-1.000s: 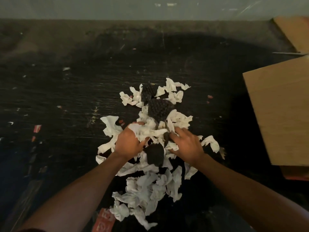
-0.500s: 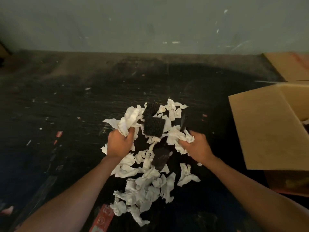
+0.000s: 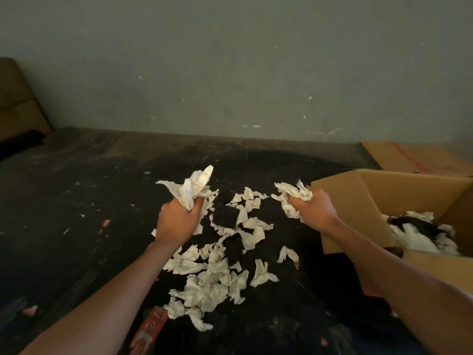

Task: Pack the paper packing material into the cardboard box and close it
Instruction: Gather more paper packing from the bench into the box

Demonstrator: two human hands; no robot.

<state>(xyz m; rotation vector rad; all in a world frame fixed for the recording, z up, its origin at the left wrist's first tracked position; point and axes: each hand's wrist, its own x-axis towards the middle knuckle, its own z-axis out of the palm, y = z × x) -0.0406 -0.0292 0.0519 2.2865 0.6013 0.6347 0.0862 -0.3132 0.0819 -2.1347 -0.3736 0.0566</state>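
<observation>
Hands grip crumpled paper wads: left hand (image 3: 176, 221), right hand (image 3: 316, 210) beside the cardboard box (image 3: 358, 201). Loose trailing paper may drop short of the opening.

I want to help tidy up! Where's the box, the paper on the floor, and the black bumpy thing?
Box (image 3: 358, 216): head view, near outer wall.
Paper on the floor (image 3: 210, 285): head view, middle of the pile.
Black bumpy thing (image 3: 225, 216): head view, its top face.
</observation>
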